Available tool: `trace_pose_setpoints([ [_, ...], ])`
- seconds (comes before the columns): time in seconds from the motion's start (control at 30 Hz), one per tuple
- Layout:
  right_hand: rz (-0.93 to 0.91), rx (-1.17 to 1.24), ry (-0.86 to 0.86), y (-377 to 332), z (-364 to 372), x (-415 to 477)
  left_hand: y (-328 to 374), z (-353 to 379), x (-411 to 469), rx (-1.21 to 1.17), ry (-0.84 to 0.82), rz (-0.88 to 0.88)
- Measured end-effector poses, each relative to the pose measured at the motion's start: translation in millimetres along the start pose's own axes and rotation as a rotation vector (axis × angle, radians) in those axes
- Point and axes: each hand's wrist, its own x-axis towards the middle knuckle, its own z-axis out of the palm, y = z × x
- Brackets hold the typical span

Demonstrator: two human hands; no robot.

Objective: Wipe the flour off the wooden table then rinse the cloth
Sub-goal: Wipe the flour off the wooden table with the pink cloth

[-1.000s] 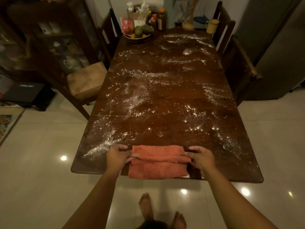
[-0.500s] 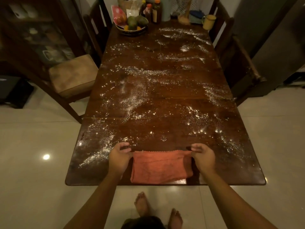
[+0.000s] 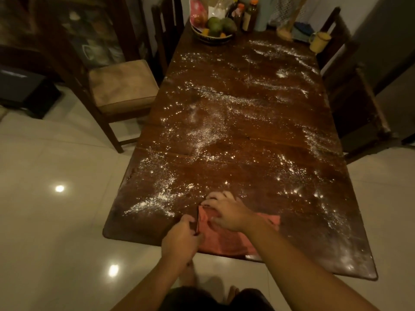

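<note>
Both hands crowd one end now! Half a second back they held the far corners apart; the right hand (image 3: pixel 226 212) has crossed over, fingers curled down on the left end of the cloth (image 3: pixel 231 242), just beside the left hand (image 3: pixel 179 241), which pinches its left edge. Orange, towelly, folded, it lies at the near edge of the table (image 3: pixel 134 227), flour (image 3: pixel 202 135) scattered beyond.

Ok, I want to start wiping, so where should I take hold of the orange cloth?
Likely its middle, from above, palm flat: the cloth lies folded flat at the near edge of the table, flour spread ahead, so a top grip can push it forward.
</note>
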Motion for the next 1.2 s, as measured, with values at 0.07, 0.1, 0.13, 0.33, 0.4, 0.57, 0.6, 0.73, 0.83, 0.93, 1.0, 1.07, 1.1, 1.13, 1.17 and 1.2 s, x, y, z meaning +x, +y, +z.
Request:
trace_pose_setpoints([
  [0.07, -0.029, -0.079, -0.044, -7.8, -1.0, 11.4, -3.6, 1.1, -3.3, 0.053, -0.003, -0.014],
  [0.1, -0.038, -0.114, -0.062, -9.4, -0.3, 15.3, -5.4, 2.5, -4.3, 0.063, -0.01, -0.024],
  [0.13, -0.05, -0.156, -0.07, -10.5, 0.2, 19.3, -7.8, 5.0, -4.2, 0.059, -0.017, -0.036],
  [0.33, -0.099, -0.174, -0.016, 1.0, 2.8, 21.0, -13.6, 26.5, -6.4, -0.204, -0.03, -0.024],
  [0.4, -0.112, -0.029, 0.01, 14.5, 1.4, 14.1, -7.8, 30.8, -10.5, -0.328, -0.003, 0.003],
  [0.57, -0.151, 0.296, 0.163, 78.9, -2.7, -21.1, 34.1, 46.7, -29.8, -0.438, 0.017, 0.093],
  [0.6, -0.153, 0.307, 0.18, 93.0, -3.6, -30.0, 45.1, 52.0, -32.9, -0.449, 0.003, 0.105],
  [0.73, -0.157, 0.321, 0.215, 143.8, -8.6, -65.0, 85.0, 88.8, -43.0, -0.409, -0.032, 0.141],
  [0.83, -0.16, 0.319, 0.234, 166.8, -10.1, -79.2, 109.2, 114.8, -49.1, -0.297, -0.023, 0.123],
  [0.93, -0.129, 0.285, 0.232, 184.0, -5.6, -88.1, 128.7, 130.0, -54.4, -0.109, -0.007, 0.153],
  [1.0, -0.063, 0.24, 0.208, 190.1, -3.9, -93.8, 136.3, 138.3, -54.4, 0.026, -0.002, 0.204],
  [1.07, -0.052, 0.247, 0.182, 185.6, -4.4, -97.3, 141.3, 143.1, -56.6, 0.212, -0.014, 0.234],
  [1.1, -0.066, 0.239, 0.158, 178.0, -5.9, -97.5, 141.9, 144.9, -57.9, 0.281, -0.029, 0.239],
  [1.13, -0.092, 0.204, 0.131, 168.3, -7.1, -96.7, 142.6, 146.2, -59.3, 0.32, -0.035, 0.241],
  [1.17, -0.123, 0.141, 0.107, 158.6, -7.0, -94.4, 142.0, 147.0, -61.0, 0.32, -0.021, 0.251],
  [1.2, -0.148, 0.063, 0.089, 148.8, -5.9, -91.2, 141.3, 146.0, -63.5, 0.282, -0.007, 0.257],
])
